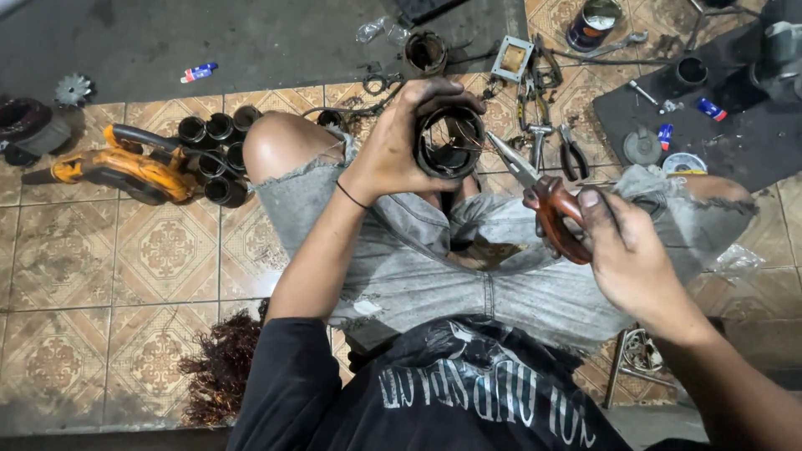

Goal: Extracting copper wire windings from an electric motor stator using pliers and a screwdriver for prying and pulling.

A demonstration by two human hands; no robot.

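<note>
My left hand point(401, 142) grips a dark, round motor stator point(451, 142), held up over my lap with its open end facing me; thin copper wires show inside it. My right hand point(626, 250) holds red-handled needle-nose pliers point(543, 196). The plier tips reach the right rim of the stator. Both hands are smudged black. I sit with my knees apart in torn grey denim shorts point(418, 259).
An orange power tool point(125, 171) and several black cylinders point(213, 154) lie on the tiled floor at left. A heap of copper wire point(221, 376) sits lower left. Pliers, a tin can point(591, 23) and small parts lie ahead; a black mat point(735, 125) holds parts at right.
</note>
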